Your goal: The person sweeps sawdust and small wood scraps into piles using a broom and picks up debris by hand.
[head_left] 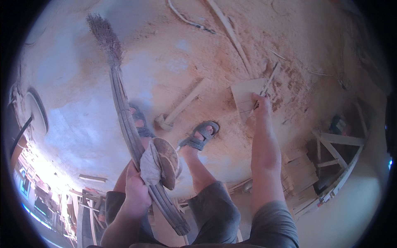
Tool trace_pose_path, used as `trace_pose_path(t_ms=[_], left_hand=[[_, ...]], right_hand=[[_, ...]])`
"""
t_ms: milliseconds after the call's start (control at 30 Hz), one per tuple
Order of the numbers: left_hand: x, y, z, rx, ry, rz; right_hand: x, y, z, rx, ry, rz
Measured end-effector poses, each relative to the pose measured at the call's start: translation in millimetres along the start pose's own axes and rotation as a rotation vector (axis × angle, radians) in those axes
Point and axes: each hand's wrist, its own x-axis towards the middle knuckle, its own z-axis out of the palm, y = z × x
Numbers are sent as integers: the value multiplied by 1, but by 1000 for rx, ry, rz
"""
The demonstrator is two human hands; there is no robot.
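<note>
L hand [137,188] gripping broom [124,107] w/ rag, long axis near-to-far; R hand [261,104] pinching thin stick [269,80] over board [247,94], far right.

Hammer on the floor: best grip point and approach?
Grip the hammer mid-handle, coming from above. It lies flat in the sawdust, its handle long, straight and bare on both sides, running up-right from the head near the sandal. Both hands are occupied: left hand holds the broom, right hand a board.

Open dusty floor [82,82] left; mallet [182,105] and offcuts [300,169] crowd right.
</note>
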Motion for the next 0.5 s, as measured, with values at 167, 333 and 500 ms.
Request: trace_pose_path(t_ms=[167,333,500], left_hand=[[-13,5,5,-83,-99,91],[-9,-19,0,-165,133,-15],[-91,5,-9,-358,436,-63]], right_hand=[[-4,0,14,-255,90,-210],[-109,3,35,198,-74,-59],[-246,-27,-16,-1480,-469,-750]])
